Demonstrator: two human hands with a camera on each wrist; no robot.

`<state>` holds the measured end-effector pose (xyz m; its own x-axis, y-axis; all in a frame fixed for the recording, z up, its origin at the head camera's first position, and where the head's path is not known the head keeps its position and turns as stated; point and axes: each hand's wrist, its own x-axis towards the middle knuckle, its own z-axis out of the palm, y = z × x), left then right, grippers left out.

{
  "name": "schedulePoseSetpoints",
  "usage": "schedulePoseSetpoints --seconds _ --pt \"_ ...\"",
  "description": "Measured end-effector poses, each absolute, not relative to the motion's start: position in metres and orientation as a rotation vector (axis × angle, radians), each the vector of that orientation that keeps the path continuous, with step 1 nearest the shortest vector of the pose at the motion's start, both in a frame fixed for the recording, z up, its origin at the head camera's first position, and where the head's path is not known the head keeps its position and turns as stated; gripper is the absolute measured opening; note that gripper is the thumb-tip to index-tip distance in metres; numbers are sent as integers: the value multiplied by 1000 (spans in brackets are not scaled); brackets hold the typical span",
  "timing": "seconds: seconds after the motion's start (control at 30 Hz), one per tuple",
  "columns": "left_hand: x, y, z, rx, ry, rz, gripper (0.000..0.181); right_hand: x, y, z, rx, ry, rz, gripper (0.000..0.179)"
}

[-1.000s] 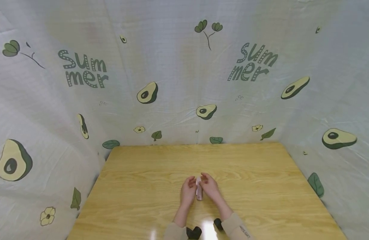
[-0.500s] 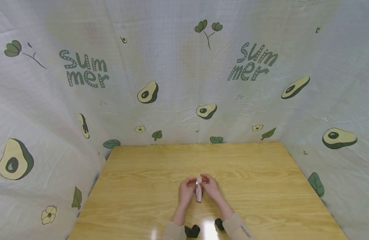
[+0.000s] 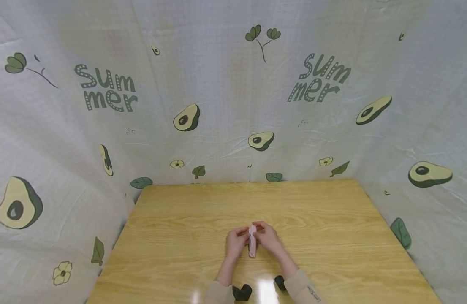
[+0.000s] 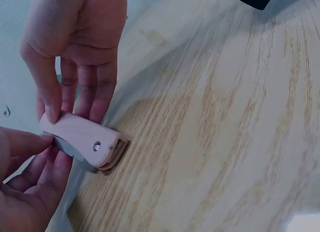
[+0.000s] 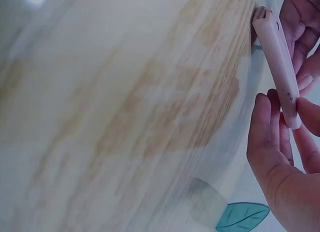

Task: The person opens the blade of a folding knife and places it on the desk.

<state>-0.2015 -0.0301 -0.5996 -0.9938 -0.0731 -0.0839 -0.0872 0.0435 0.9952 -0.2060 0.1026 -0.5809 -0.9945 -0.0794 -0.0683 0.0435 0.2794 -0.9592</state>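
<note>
A pink folding knife (image 3: 252,250) is held between both hands over the middle of the table. My right hand (image 3: 268,239) grips its handle, thumb along one side and fingers behind, as the right wrist view of that hand (image 5: 282,177) shows. In the left wrist view, my left hand (image 4: 25,197) pinches the grey metal blade (image 4: 66,148) with thumb and fingers. Most of this blade lies along the pink handle (image 4: 80,133), partly hidden by fingertips. A round rivet (image 4: 97,146) marks the handle's pivot end, which points toward the person.
A wood-grain table (image 3: 172,236) spreads under the hands. Behind and beside it hangs a pale curtain (image 3: 218,84) printed with avocados, leaves and lettering. Black wrist devices (image 3: 243,292) sit near the beige sleeves (image 3: 220,292). Light glares off the table's front.
The knife has turned in the right hand, showing more of its handle's side. The left fingers have shifted in against the blade. Both forearms stay nearly in place.
</note>
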Motion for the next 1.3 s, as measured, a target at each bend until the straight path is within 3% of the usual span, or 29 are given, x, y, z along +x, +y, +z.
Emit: schedulePoseSetpoints --seconds 1.3 --pt "-201 -39 -598 -115 2289 2109 28 -205 110 -581 -45 2332 -1841 42"
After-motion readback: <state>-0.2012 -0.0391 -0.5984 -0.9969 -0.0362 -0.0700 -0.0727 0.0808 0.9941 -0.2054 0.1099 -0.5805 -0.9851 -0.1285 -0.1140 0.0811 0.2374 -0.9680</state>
